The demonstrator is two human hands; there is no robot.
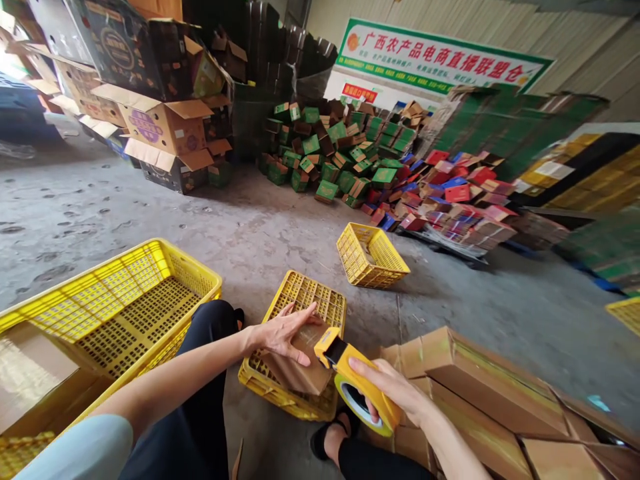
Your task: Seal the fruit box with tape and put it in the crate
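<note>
A small brown cardboard box (pixel 300 370) rests on the bottom of an upturned yellow plastic crate (pixel 267 393) between my knees. My left hand (pixel 286 335) lies over the box's far upper side, fingers spread. In my right hand (pixel 387 390) is a yellow tape dispenser (pixel 357 367), gripped around its body with a roll of tape in it. The dispenser's head is at the right end of the box; whether it touches the cardboard I cannot tell.
To the left stands a large yellow crate (pixel 150 280) with a cardboard box (pixel 35 373) in it. Taped cartons (pixel 490 380) are stacked at my right. Ahead are another yellow crate (pixel 373 257), a heap of green boxes (pixel 327 190) and red boxes (pixel 457 193).
</note>
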